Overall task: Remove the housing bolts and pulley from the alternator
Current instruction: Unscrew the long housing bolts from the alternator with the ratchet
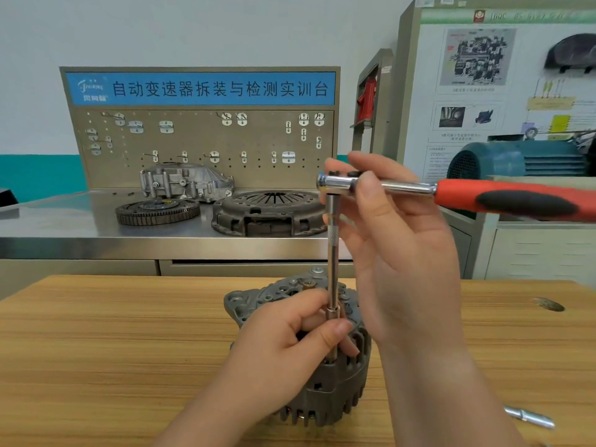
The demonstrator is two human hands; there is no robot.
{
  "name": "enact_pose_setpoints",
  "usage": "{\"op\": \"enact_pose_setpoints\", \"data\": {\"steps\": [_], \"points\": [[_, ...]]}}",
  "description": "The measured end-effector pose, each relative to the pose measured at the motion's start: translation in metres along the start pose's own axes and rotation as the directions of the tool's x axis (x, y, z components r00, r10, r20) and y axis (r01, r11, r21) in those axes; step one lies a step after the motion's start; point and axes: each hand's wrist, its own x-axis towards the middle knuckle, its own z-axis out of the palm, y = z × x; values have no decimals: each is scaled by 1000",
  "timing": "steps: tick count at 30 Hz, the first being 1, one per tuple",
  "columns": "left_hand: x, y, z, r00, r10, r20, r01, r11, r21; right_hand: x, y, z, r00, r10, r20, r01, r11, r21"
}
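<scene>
The left hand pinches the lower end of the extension bar just above the alternator. The right hand grips the head of the ratchet, whose red handle runs to the right frame edge. The alternator stands mid-width on the wooden table, with bare wood on both sides.

Chrome ratchet, red-and-black grip right of the right hand, grey alternator under it, streaky tan table.

wooden table | alternator standing | silver metal piece lying at right
</scene>
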Motion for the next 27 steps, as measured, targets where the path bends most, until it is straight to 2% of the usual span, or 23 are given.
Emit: {"op": "enact_pose_setpoints", "data": {"steps": [2, 4, 8, 10, 12, 14, 17, 19, 21, 24, 27], "points": [[0, -1, 1, 1000, 14, -8, -14, 1000, 21, -1, -1, 2, 998, -66, 20, 68, 995, -74], [0, -2, 1, 999, 37, -12, -36, 999, 26, -2, 1, 4, 999, -45, 17, 45, 998, -51], [-1, 0, 2, 993, 116, -33, -114, 991, 65, 0, 1, 4, 992, 122, 40, -127, 977, 170], [0, 1, 1, 995, 97, -5, -97, 994, 50, 1, -1, 2, 980, 192, 53, -199, 939, 279], [0, 0, 0, 997, 70, 22, -71, 997, 29, 2, -1, 1, 978, 201, 59, -209, 931, 300], [0, -1, 0, 998, 45, 32, -46, 999, 27, 1, 1, 0, 988, 146, 50, -154, 960, 235], [0, -1, 1, 999, 16, 33, -17, 1000, 11, 0, 1, 0, 1000, 14, 24, -15, 1000, 24], [0, -1, 1, 999, 15, 29, -16, 1000, 13, -1, 1, 1, 999, -11, 31, 12, 1000, -24], [1, -2, 2, 1000, 16, 19, -16, 1000, 10, -1, 2, 2, 998, 51, 33, -52, 998, 43], [1, 0, 1, 999, 42, 4, -42, 999, 26, 1, 1, 1, 982, 175, 67, -186, 953, 241], [2, 1, -1, 999, 52, 7, -52, 998, 42, 2, 1, -1, 974, 217, 67, -227, 929, 292]]}}
